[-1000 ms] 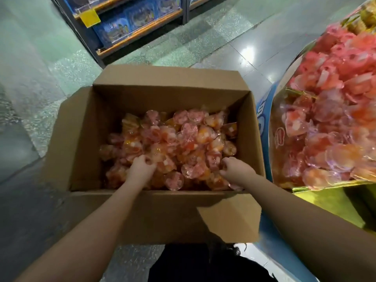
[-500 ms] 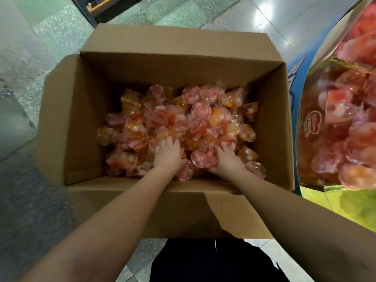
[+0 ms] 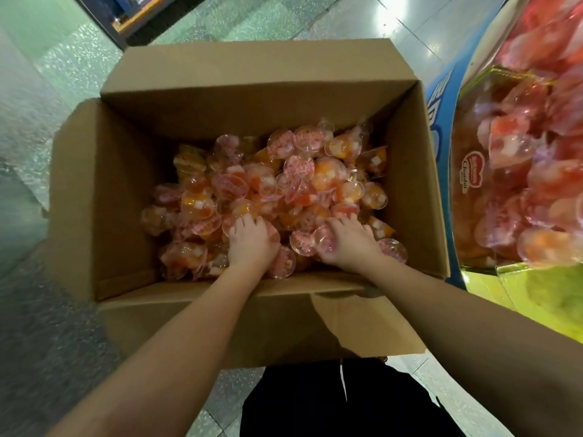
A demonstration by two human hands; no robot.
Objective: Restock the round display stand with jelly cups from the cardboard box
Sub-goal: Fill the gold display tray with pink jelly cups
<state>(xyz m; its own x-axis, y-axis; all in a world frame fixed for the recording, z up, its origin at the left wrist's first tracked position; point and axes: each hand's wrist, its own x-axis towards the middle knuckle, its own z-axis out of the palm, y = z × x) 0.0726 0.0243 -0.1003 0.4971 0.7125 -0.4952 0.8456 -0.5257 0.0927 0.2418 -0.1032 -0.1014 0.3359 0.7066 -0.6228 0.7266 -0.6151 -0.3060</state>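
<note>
1. Left hand [image 3: 250, 244] and right hand [image 3: 348, 244] are both sunk palm-down into the heap of small clear plastic jelly cups [image 3: 303, 184]. On each hand we see fingers curled into the pile, closing round a cluster of cups at its near edge.
2. We find the cups lying in the open brown corrugated cardboard box [image 3: 104, 190], which stands on the speckled grey-green tiled floor [image 3: 38, 89] just left of the stand.
3. We judge the task mid-course. The round display stand with blue printed wall and clear front [image 3: 441, 159] already holds a deep load of cups, yet the box is still well filled, so many scoop-and-carry rounds appear to remain.
4. Materials: the cups are thin, glossy and dome-shaped, with pink printed foil lids and orange-red jelly holding white cubes. They lie loose and tumbled, and probably slide easily. The box walls are matt and stiff, with one near flap torn.
</note>
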